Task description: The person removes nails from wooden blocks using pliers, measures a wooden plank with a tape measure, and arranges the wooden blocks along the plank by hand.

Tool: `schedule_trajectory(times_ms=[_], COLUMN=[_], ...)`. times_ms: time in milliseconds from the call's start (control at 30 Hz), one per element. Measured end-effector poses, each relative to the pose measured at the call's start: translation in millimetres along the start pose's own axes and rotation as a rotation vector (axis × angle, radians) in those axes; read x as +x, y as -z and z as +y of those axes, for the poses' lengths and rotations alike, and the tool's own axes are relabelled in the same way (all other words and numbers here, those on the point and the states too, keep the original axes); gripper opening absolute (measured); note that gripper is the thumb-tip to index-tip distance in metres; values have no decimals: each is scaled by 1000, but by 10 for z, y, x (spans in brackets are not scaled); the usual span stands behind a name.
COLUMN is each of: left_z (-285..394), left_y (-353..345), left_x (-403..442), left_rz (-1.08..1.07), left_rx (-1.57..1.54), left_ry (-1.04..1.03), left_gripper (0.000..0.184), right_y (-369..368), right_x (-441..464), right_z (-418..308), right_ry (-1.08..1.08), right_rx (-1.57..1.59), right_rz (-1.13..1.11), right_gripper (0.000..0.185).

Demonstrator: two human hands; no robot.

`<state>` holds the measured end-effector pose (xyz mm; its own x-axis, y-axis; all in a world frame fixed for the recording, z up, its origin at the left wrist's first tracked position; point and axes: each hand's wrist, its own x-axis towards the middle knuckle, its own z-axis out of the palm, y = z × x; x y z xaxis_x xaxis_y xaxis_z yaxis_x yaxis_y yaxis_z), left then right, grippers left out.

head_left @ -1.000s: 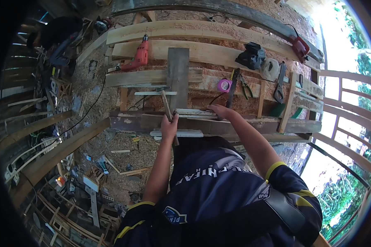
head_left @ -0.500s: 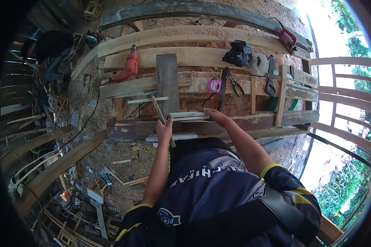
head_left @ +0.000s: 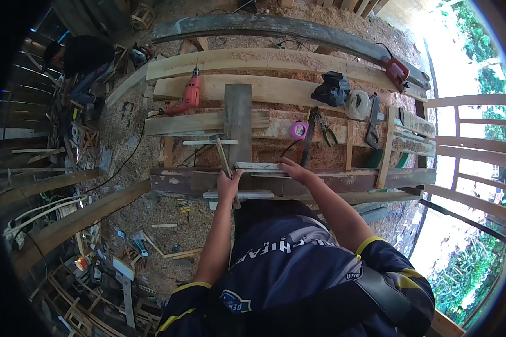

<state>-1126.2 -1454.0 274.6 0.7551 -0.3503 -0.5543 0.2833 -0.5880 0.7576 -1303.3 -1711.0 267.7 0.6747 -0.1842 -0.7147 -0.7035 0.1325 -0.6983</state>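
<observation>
My left hand (head_left: 229, 184) is closed around a thin wooden stick (head_left: 224, 158) that slants across the dark beam (head_left: 174, 181). Its fingertips are also at the left end of some short white strips (head_left: 258, 167). At the right end of those strips, my right hand (head_left: 293, 170) grips them between its fingers. Behind my left hand a grey board (head_left: 238, 121) lies across the planks, with a thin white strip (head_left: 209, 142) over it. More white strips (head_left: 239, 194) rest at the beam's near edge.
A red drill (head_left: 191, 92), pink tape measure (head_left: 298, 131), pliers (head_left: 326, 131), handsaw (head_left: 373, 126), black bag (head_left: 331, 89) and red power tool (head_left: 397, 74) lie on the planks. A person (head_left: 87, 62) crouches at the far left. Wood scraps cover the floor.
The camera view has shifted a little. Both hands remain near the beam, holding the stick and the white strips, with little visible movement.
</observation>
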Motion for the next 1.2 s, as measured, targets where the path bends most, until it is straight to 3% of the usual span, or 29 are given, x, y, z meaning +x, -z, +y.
schedule_trajectory(times_ms=[333, 633, 733, 833, 933, 1067, 1200], left_z=[121, -28, 0, 83, 170, 159, 182], left_y=[77, 40, -3, 29, 72, 101, 120], left_x=[-20, 23, 61, 16, -36, 26, 23], left_rz=[-24, -3, 16, -27, -42, -65, -96], left_rx=[61, 63, 56, 55, 61, 66, 27], left_ry=[66, 54, 50, 74, 81, 94, 121], left_gripper=[48, 48, 50, 52, 52, 54, 59], right_y=[-21, -22, -34, 1, 20, -27, 268], right_x=[108, 221, 157, 111, -1, -103, 364], right_z=[240, 316, 293, 267, 242, 1, 571], right_ry=[-102, -104, -77, -191, -4, -55, 21], right_rx=[61, 63, -17, 207, 9, -113, -458], right_rz=[30, 28, 72, 88, 124, 159, -4], right_gripper=[80, 73, 49, 50, 50, 48, 55])
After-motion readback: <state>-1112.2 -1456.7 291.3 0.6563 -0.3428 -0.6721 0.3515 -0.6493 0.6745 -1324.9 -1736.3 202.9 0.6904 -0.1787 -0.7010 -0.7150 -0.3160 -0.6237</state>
